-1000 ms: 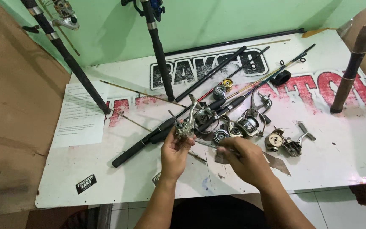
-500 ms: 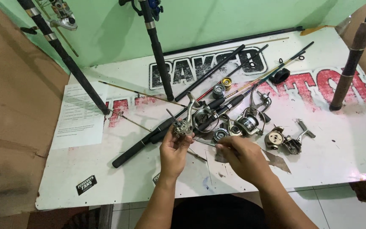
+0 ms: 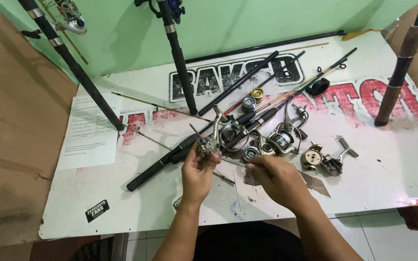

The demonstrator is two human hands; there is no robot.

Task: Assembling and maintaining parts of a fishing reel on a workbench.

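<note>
Green wall [image 3: 267, 24] backs a white table [image 3: 97, 193] with big black and red lettering across it, seen from the head camera looking down, and brown cardboard [image 3: 10, 145] lines the left side. Near the middle of the table, the left hand [image 3: 197, 176] is raised just off the surface with its fingers closed around a small silver fishing reel [image 3: 209, 144], whose bent handle arm sticks up and away toward the far side. Just right of it, the right hand [image 3: 276, 179] hovers low over the table with its fingertips drawn together, pinching something too small to make out. Beyond both hands lies a cluster of other reels [image 3: 281, 140] and loose spools [image 3: 250, 102], with one more taken-apart reel [image 3: 322, 159] to the right. Several black fishing rods [image 3: 218, 130] lie slanting across the table from near left to far right. Three more rods stand leaning against the wall, one at far left [image 3: 73, 67], one in the middle [image 3: 177, 58], one at far right [image 3: 400, 72]. A printed sheet of paper [image 3: 90, 133] lies at the table's left edge, and a small black sticker [image 3: 97, 210] sits near the front left corner
</note>
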